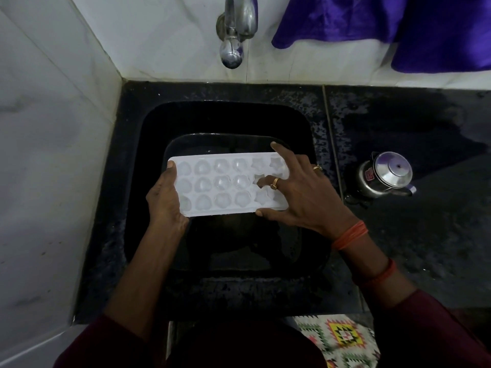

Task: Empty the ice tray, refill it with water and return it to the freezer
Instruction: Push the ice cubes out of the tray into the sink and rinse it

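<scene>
Head view: looking down into a black sink (225,115) set in a wet black counter (425,235).
Ice tray (225,185): white, held level between the two hands, above a dark tub (212,140) in the sink.
Left hand (164,203): grasps the tray's left end, thumb on top at the far corner, fingers underneath.
Right hand (300,192): not clenched; spread over the tray's right end, thumb at the near edge, forefinger reaching past the far edge, one ringed finger pressing into a star-shaped cell.
Cells: round beside the left hand, star-shaped under the right; ice or water, cannot tell.
Tap (233,46): on the wall, well beyond both hands.
Kettle (385,176): steel, on the counter, right of the right hand.
Cloth (372,22): purple, hanging beyond the right hand.
</scene>
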{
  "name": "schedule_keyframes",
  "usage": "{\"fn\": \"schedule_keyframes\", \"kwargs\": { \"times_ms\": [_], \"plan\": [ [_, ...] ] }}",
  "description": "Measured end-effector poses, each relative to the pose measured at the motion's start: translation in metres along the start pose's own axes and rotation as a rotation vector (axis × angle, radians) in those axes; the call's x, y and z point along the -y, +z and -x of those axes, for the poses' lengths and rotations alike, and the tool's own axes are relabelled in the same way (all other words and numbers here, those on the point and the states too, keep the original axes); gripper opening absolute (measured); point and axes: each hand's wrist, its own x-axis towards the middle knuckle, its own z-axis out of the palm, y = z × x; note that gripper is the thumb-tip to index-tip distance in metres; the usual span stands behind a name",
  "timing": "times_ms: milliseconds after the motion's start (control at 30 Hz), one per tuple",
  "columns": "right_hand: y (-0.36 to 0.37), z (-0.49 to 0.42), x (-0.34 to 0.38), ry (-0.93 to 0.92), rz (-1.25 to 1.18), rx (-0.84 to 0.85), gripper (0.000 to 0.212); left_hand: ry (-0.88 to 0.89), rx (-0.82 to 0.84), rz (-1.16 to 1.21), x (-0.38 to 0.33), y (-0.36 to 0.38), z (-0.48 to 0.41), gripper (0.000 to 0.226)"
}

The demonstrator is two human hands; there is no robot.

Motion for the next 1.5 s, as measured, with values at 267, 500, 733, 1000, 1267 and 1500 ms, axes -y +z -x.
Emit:
{"fn": "schedule_keyframes", "kwargs": {
  "times_ms": [267, 500, 733, 1000, 1267, 1500],
  "plan": [
    [0.003, 0.002, 0.002, 0.019, -0.063, 0.047, 0.073, 0.001, -0.019, -0.009, 0.003, -0.001, 0.000, 0.038],
    [-0.001, 0.001, 0.003, 0.108, -0.204, 0.060, 0.099, 0.017, -0.013, -0.010, 0.007, -0.001, 0.003, 0.042],
    [-0.004, -0.008, -0.001, 0.099, -0.221, 0.085, 0.100, 0.015, -0.008, -0.005, 0.008, 0.001, 0.003, 0.041],
    [-0.008, -0.017, -0.002, 0.138, -0.283, 0.229, 0.104, -0.006, -0.011, -0.004, 0.009, 0.001, 0.001, 0.042],
    [-0.012, -0.021, -0.001, 0.151, -0.170, 0.367, 0.111, -0.014, -0.015, -0.026, 0.010, 0.003, 0.000, 0.029],
    [-0.016, -0.022, -0.001, 0.147, -0.199, 0.352, 0.105, -0.009, -0.003, -0.030, 0.010, 0.005, -0.002, 0.027]
  ]
}}
